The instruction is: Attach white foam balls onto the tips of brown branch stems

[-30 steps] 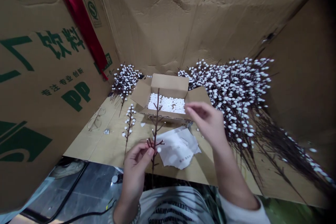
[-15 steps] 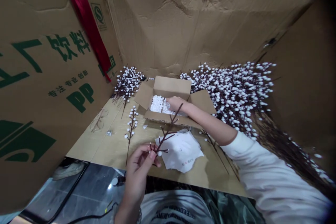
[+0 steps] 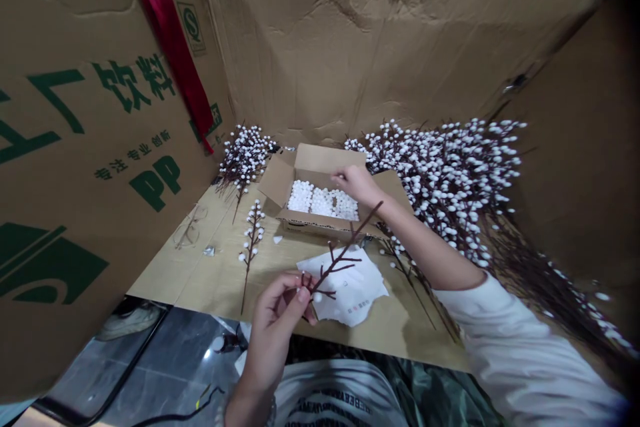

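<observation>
Closest in, the left hand (image 3: 280, 307) pinches the low end of a bare brown twig (image 3: 345, 257), with thumb and fingers closed on the stem. The twig leans up and to the right. One little ball (image 3: 317, 296) sits on a tip just beside the thumb. A soft pinch low on the stem looks like a good way to hold it, because the thin tips are free and the ball is not squashed. Under the twig lies a crumpled white paper (image 3: 363, 293) on the brown bench (image 3: 210, 280). A finished twig (image 3: 251, 233) lies to the left, well apart from both hands. Farther back stands a small open box (image 3: 277, 177) of white balls (image 3: 320, 201). The right hand (image 3: 356, 183) reaches into it with bent fingers on the balls; I cannot tell if it holds one. The twig's top end points up near the right wrist. Behind are a small bunch (image 3: 245, 153), a big heap (image 3: 450, 173) and cardboard walls (image 3: 325, 47).
</observation>
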Tool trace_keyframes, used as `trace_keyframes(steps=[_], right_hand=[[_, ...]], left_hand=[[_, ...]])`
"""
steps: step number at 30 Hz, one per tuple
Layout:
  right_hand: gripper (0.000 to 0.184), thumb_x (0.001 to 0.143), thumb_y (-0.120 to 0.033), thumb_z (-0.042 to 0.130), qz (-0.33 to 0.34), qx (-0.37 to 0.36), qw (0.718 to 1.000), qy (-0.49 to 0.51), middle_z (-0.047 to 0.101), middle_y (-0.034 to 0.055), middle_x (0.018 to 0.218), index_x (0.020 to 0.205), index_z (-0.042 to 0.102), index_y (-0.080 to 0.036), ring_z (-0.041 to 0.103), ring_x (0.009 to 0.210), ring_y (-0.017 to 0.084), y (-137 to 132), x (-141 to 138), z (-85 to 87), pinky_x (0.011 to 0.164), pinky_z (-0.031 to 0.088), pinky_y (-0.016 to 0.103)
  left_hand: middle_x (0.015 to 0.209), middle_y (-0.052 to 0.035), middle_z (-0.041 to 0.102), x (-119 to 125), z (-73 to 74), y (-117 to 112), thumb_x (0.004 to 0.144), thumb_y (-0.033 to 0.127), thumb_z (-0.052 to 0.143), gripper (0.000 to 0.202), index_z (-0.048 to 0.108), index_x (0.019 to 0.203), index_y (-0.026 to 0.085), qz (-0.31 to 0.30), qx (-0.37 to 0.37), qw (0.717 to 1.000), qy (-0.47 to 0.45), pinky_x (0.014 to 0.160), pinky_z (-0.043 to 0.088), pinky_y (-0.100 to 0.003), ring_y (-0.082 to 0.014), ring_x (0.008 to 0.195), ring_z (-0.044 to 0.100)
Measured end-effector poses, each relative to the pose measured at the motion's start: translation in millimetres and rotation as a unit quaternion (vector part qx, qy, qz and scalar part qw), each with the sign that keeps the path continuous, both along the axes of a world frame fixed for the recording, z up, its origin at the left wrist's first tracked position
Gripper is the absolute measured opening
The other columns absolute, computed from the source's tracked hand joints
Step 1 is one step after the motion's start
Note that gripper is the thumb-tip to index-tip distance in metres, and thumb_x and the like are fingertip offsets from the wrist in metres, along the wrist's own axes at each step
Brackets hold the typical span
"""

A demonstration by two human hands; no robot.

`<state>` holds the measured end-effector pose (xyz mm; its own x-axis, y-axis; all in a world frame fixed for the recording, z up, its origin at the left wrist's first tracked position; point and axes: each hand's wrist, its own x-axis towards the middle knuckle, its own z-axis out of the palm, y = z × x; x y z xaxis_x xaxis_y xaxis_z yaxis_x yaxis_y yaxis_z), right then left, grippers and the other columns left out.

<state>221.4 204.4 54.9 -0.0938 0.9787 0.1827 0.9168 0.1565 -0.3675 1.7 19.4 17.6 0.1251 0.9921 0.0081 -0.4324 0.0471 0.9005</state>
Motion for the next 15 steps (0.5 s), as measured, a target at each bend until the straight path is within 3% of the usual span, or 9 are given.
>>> trace_keyframes(steps=[5,7,9,12,15], right_hand=[[0.043,0.096,-0.044,0.038,-0.037,0.078,0.985,0.152,0.062,0.0020,0.063,0.077,0.065,-0.016,0.054,0.052,0.012,-71.2,-1.5,19.8,0.051,0.040,0.023],[0.042,0.087,-0.052,0.052,-0.022,0.095,0.920,0.379,0.051,-0.0026,0.053,0.065,0.060,-0.018,0.044,0.045,0.009,-106.5,-9.8,17.2,0.044,0.033,0.021],[0.043,0.080,-0.057,0.060,-0.024,0.064,0.848,0.525,0.043,-0.0047,0.050,0.060,0.057,-0.019,0.037,0.043,0.008,-137.1,-23.6,10.8,0.040,0.027,0.019],[0.044,0.073,-0.057,0.069,-0.048,-0.028,0.751,0.658,0.040,-0.0061,0.049,0.056,0.054,-0.018,0.030,0.040,0.006,-167.4,-49.4,1.0,0.036,0.022,0.018],[0.046,0.068,-0.058,0.071,-0.050,-0.087,0.689,0.717,0.040,-0.0067,0.048,0.055,0.051,-0.018,0.029,0.037,0.005,-182.1,-70.6,-5.1,0.032,0.023,0.017]], left_hand=[[0.084,-0.0046,0.065,6.0,6.5,-3.9,0.077,0.032,0.073,0.011,0.074,0.076,0.021,-0.046,0.002,0.999,-0.019,0.047,0.051,-0.017,-0.0125,0.065,0.057],[0.082,-0.0047,0.064,10.1,8.5,-5.1,0.076,0.031,0.074,0.011,0.074,0.075,0.020,-0.082,-0.004,0.996,-0.038,0.046,0.051,-0.017,-0.0118,0.063,0.055],[0.080,-0.0044,0.063,14.8,9.6,-6.5,0.075,0.032,0.075,0.012,0.074,0.074,0.020,-0.105,-0.020,0.992,-0.061,0.043,0.050,-0.016,-0.0113,0.061,0.054],[0.075,-0.0036,0.062,21.3,10.8,-9.2,0.070,0.035,0.078,0.018,0.073,0.070,0.018,-0.132,-0.063,0.986,-0.084,0.040,0.047,-0.015,-0.0117,0.060,0.055],[0.065,-0.0012,0.059,25.8,13.0,-11.5,0.068,0.038,0.079,0.024,0.071,0.064,0.015,-0.156,-0.115,0.976,-0.095,0.038,0.044,-0.014,-0.0082,0.051,0.051]])
